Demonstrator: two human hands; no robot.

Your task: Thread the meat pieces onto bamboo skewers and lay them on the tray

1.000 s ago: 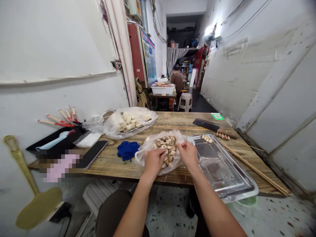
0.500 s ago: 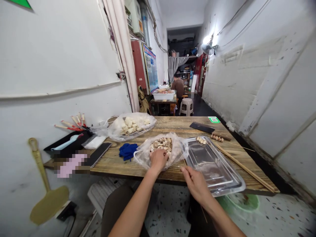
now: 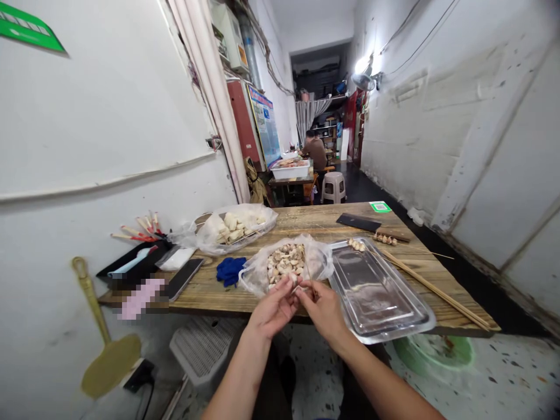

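Observation:
My left hand point(image 3: 276, 306) pinches a pale garlic clove point(image 3: 293, 279) between its fingertips, just over the near edge of an open plastic bag point(image 3: 318, 261). The bag is filled with garlic cloves point(image 3: 284, 261). My right hand point(image 3: 322, 306) meets the left one and grips a thin bamboo skewer point(image 3: 307, 267), whose upper end slants up in front of the bag. Fingers hide where skewer and clove come together. To the right lies a clear-silver metal tray point(image 3: 371, 291), with threaded cloves point(image 3: 356, 245) at its far left corner.
Loose bamboo skewers point(image 3: 441, 294) lie right of the tray. Behind it are a dark-bladed knife point(image 3: 359, 222) and another loaded skewer point(image 3: 385, 239). A blue cloth point(image 3: 230, 271), phone point(image 3: 185, 279) and bag of white chunks point(image 3: 234, 226) sit leftward. A person point(image 3: 315, 150) sits far back.
My left hand has come out of the bag with a clove and moved to my right hand. The right hand has risen leftward, bringing the skewer up. The view has shifted slightly.

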